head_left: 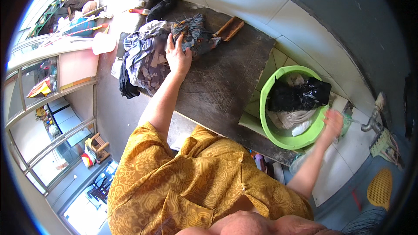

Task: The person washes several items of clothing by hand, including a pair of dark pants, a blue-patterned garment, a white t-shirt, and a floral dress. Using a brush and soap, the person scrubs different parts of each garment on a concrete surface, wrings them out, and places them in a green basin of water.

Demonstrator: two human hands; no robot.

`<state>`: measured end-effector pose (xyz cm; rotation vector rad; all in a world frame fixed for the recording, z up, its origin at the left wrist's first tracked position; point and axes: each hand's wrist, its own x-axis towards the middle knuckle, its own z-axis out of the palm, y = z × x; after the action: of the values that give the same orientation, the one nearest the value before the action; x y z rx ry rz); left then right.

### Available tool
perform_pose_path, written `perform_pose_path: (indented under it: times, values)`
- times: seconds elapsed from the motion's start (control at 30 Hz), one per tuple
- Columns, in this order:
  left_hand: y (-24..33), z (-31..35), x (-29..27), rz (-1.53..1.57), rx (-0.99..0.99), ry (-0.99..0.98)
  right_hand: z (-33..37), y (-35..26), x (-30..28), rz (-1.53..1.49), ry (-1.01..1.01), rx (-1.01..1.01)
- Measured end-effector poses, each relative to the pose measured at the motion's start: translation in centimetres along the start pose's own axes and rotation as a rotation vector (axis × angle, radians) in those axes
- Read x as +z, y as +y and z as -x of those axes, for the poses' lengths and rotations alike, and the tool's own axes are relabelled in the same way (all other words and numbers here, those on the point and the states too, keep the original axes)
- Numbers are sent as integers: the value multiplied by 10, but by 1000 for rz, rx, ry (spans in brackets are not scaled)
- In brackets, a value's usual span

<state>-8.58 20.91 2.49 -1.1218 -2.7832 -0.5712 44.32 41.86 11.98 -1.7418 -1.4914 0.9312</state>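
My left hand (177,56) lies on a heap of clothes on the dark board, its fingers spread against a bunched dark cloth (191,32) with orange spots. Beside that cloth, to the left, are crumpled grey and light garments (146,56). My right hand (333,124), smeared by motion, is at the right rim of a light green basin (264,113); its fingers cannot be made out. Inside the basin sit a wet black cloth (300,95), a beige cloth (294,118) and a small white piece (301,128).
The dark board (217,80) has a wooden brush (230,28) at its far edge and a red-handled brush (139,11) at the far left. A tap (372,119) stands right of the basin, with a yellow perforated sole-shaped thing (380,188) nearer. Tiled wall runs behind.
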Motion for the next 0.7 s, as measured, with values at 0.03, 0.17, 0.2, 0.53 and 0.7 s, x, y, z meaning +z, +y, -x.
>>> perform_pose_path:
  times: [0.03, 0.17, 0.2, 0.53, 0.7]
  values:
    - [-9, -4, -1, -38, 23, -44, 1, 32, 47, -79, -156, -26]
    - [-6, -17, 6, 48, -77, -123, 4, 145, 163, 704, -321, 173]
    - [-15, -11, -4, 12, -110, -124, 31, 115, 192, 910, -473, 310]
    - [-127, -97, -71, -355, 83, -234, 13, 243, 213, 1266, -956, 27]
    - [-132, -109, -93, -433, 230, -443, 2, 195, 200, 1022, -806, 79]
